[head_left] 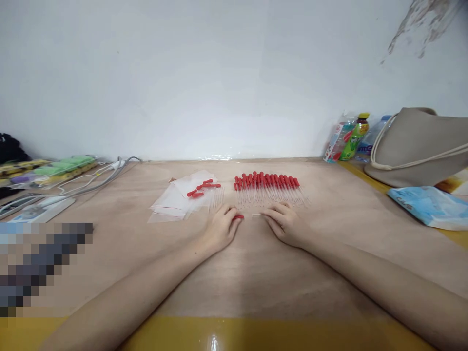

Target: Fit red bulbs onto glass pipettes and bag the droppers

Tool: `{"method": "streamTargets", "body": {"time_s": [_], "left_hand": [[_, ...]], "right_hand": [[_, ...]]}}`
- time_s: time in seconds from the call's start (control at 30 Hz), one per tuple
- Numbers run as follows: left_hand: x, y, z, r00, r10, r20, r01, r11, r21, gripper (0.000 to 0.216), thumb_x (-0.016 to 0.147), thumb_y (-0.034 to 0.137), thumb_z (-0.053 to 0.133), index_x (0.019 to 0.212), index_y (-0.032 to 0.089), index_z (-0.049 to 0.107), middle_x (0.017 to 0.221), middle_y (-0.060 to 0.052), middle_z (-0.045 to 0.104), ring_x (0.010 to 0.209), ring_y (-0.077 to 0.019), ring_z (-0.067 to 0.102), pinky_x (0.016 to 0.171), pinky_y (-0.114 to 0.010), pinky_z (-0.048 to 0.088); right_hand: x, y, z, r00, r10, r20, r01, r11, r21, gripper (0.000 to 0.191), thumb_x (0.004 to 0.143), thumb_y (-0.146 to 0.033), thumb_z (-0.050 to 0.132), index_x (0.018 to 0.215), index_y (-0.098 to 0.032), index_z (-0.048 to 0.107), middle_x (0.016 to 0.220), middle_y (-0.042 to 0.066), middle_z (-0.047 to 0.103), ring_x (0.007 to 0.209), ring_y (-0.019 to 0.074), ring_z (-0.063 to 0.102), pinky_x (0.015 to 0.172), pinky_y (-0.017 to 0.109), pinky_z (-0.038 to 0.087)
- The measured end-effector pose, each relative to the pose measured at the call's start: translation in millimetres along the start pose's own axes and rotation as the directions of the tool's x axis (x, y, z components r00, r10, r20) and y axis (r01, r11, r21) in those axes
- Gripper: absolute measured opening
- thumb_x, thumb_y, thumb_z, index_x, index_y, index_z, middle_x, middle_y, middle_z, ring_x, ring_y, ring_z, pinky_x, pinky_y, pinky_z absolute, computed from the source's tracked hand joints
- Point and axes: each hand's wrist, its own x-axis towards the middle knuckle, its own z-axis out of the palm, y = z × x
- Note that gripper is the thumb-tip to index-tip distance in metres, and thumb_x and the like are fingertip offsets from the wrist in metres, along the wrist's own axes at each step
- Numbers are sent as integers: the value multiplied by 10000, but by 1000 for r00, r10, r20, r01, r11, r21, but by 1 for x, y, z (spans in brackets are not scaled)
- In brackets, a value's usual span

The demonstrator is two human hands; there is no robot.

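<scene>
Between the thumb and fingers of my left hand (223, 226) is a red rubber bulb (239, 217), its open end facing right. Opposite it, my right hand (287, 224) pinches a thin clear glass tube (256, 215) that points left toward the bulb; a small gap separates the two. Just beyond my hands lies a row of droppers with red bulbs (266, 179), their clear tubes (270, 196) pointing toward me. Several loose red bulbs (204, 186) rest on clear plastic bags (175, 197) at the left, with a few loose glass tubes (217, 196) beside them.
Bottles (353, 139), a grey bag (420, 141) and a blue tissue pack (427, 207) occupy the right side. Cables (106, 178), a white power strip (46, 208) and green and yellow packets (68, 168) lie at the left. A white wall (219, 83) closes off the table's (226, 287) back edge.
</scene>
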Motion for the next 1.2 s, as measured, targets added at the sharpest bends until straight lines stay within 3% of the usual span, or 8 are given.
{"method": "streamTargets", "body": {"time_s": [0.13,0.4,0.67,0.83,0.97,1.2], "left_hand": [[1,9,-1,999,-4,51,9,995,-95,137,857,240,454,862,168,570,836,-45,599,796,-172,554,743,-329,438],[1,11,0,996,-36,76,48,986,-157,163,869,257,445,924,168,570,875,-48,638,815,-170,583,744,-303,453],[1,11,-2,997,-51,51,65,943,-326,199,867,246,457,976,179,610,923,-33,659,842,-148,601,770,-267,463],[0,10,-3,991,-58,120,103,904,-415,221,869,276,451,971,191,628,947,-23,673,861,-148,615,770,-256,476],[-3,9,-1,988,-34,150,95,903,-419,213,867,275,456,959,193,630,905,-9,683,812,-132,628,747,-233,480],[-3,11,-1,995,18,96,8,965,-261,212,860,292,472,918,173,639,825,-33,675,753,-142,619,686,-242,476]], "right_hand": [[-1,-6,-5,997,-38,-72,41,999,29,147,838,-179,470,909,-168,599,828,53,642,776,142,553,793,325,377],[3,-9,4,990,-97,-103,101,994,37,106,836,-169,498,887,-171,591,796,23,659,736,124,559,790,320,367],[5,-13,5,972,-152,-177,164,985,60,166,819,-120,512,945,-175,606,789,26,661,699,118,548,733,304,385],[5,-10,7,973,-169,-157,191,972,136,240,826,-89,469,1012,-181,589,825,36,661,728,120,563,693,289,389],[5,-5,6,972,-207,-112,221,967,127,271,822,-75,436,1014,-191,589,841,31,656,728,114,565,680,277,387],[5,-15,3,982,-183,-49,178,981,-82,202,824,-129,452,921,-172,624,757,40,621,656,127,506,581,251,344]]}}
